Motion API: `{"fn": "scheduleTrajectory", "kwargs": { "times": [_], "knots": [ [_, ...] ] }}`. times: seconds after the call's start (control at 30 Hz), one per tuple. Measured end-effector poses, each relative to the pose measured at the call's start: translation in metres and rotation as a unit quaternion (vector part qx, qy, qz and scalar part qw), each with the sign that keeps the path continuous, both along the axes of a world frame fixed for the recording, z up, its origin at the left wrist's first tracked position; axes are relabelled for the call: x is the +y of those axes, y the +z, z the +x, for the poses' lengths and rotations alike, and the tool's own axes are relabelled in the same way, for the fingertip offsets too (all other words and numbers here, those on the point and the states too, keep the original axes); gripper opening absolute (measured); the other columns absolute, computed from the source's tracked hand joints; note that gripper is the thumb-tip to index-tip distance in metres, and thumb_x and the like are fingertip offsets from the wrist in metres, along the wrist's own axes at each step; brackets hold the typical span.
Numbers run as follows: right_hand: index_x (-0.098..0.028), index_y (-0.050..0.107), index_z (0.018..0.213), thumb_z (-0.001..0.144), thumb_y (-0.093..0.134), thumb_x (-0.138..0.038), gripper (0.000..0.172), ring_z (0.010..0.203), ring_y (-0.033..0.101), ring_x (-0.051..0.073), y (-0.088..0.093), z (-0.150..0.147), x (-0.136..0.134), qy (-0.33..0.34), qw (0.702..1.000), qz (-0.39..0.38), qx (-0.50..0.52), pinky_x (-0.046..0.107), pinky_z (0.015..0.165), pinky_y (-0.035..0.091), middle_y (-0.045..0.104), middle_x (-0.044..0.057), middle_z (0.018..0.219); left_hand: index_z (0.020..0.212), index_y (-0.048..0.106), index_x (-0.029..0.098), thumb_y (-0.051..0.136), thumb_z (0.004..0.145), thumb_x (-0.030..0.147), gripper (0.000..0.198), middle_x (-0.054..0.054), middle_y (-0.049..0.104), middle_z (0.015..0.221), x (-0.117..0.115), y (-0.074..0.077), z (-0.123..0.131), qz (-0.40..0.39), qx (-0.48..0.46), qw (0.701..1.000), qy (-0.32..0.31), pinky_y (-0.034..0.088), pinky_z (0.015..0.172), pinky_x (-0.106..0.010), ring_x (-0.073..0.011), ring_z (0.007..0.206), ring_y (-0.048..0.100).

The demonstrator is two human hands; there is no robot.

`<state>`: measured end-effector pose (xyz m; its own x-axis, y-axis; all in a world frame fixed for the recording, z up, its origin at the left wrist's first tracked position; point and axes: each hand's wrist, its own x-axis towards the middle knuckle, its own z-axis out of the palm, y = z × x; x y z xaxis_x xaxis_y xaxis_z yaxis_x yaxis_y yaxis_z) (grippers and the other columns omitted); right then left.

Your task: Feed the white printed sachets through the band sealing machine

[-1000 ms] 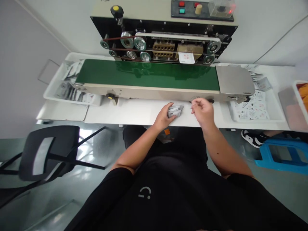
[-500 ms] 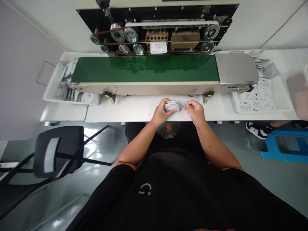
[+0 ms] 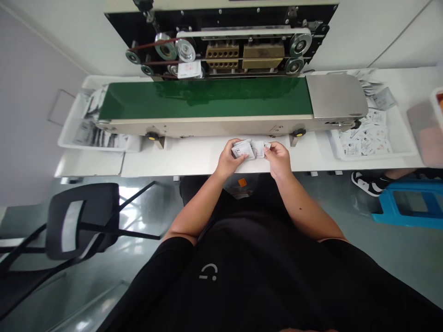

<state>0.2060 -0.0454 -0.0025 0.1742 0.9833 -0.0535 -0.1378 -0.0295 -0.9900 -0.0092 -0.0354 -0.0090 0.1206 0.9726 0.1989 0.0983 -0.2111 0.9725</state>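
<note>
Between my two hands, close to the table's front edge, are small white printed packets. My left hand (image 3: 228, 160) is closed around a stack of packets (image 3: 243, 150), its thumb lying across the front one. A single white packet (image 3: 259, 148) is pinched at its right side by the thumb and fingers of my right hand (image 3: 278, 159); its left side meets or overlaps the stack. Beyond my hands, another white packet (image 3: 189, 69) hangs in the belt of the sealing machine (image 3: 265, 56), at its left rollers, above the green conveyor (image 3: 207, 99).
A white bin (image 3: 367, 157) of loose packets stands under the conveyor's right end, another bin (image 3: 65, 136) of packets at the left end. Left of me is a black chair (image 3: 83, 221). A blue stool (image 3: 408, 203) and a person's foot (image 3: 367, 184) are at right.
The packet in the machine has travelled left along the rollers. My right hand now shows a packet drawn out flat beside the stack. The view has shifted slightly.
</note>
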Motion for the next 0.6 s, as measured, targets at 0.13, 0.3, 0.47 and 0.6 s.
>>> {"fn": "scheduleTrajectory", "kwargs": {
  "times": [0.13,0.3,0.47,0.6],
  "knots": [
    [-0.023,0.056,0.106,0.085,0.076,-0.061,0.047,0.087,0.066,0.014,0.004,-0.010,-0.006,-0.027,0.999,-0.022,0.024,0.026,0.078,0.058,0.066,0.003,0.100,0.130,0.059,0.025,0.084,0.084,0.038,0.054,-0.008,0.068,0.128,-0.004,0.006,0.003,0.019,0.033,0.999,0.012,0.056,0.096,-0.035,-0.0230,0.112,0.068],
    [-0.027,0.045,0.118,0.095,0.061,-0.067,0.048,0.096,0.071,0.014,0.005,-0.017,-0.011,-0.047,0.999,-0.005,0.013,0.027,0.082,0.060,0.068,0.004,0.117,0.129,0.058,0.024,0.082,0.086,0.031,0.050,-0.008,0.069,0.124,-0.010,0.016,0.006,0.025,0.090,0.996,0.010,0.055,0.094,-0.034,-0.0215,0.108,0.069],
    [-0.025,0.048,0.121,0.084,0.077,-0.055,0.056,0.108,0.071,0.018,0.005,-0.020,-0.008,-0.028,0.999,-0.033,0.008,0.029,0.086,0.061,0.069,0.008,0.120,0.133,0.055,0.024,0.084,0.083,0.029,0.058,-0.009,0.067,0.131,-0.009,0.020,0.006,0.008,0.079,0.997,-0.002,0.056,0.099,-0.036,-0.0235,0.115,0.068],
    [-0.021,0.060,0.118,0.079,0.082,-0.052,0.055,0.111,0.071,0.021,0.012,-0.023,-0.007,-0.022,0.998,-0.038,0.047,0.032,0.090,0.062,0.072,0.011,0.123,0.134,0.054,0.024,0.085,0.081,0.027,0.062,-0.010,0.065,0.135,-0.007,0.021,0.005,0.007,0.076,0.997,-0.024,0.056,0.100,-0.037,-0.0253,0.120,0.066]
  ]
}}
